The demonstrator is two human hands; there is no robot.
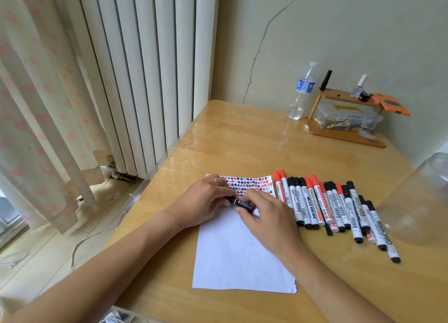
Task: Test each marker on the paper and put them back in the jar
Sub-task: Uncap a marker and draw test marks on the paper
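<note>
Two hands meet over one sheet of paper (238, 257) on the wooden table (242, 138). The left hand (206, 200) pinches the cap end of one black marker (243, 205); the right hand (269, 216) curls round its barrel. Its long axis runs from upper left to lower right. Beside the paper lies a row of markers (334, 208), roughly twenty, caps pointing away. One clear jar (421, 199) sits at the right edge.

A glossy varnished wood table (242, 138) is noted beneath the hands. Matt white paper (232, 254) lies under them. Smooth plastic markers (339, 206) are seen just right of the right hand (266, 216).
</note>
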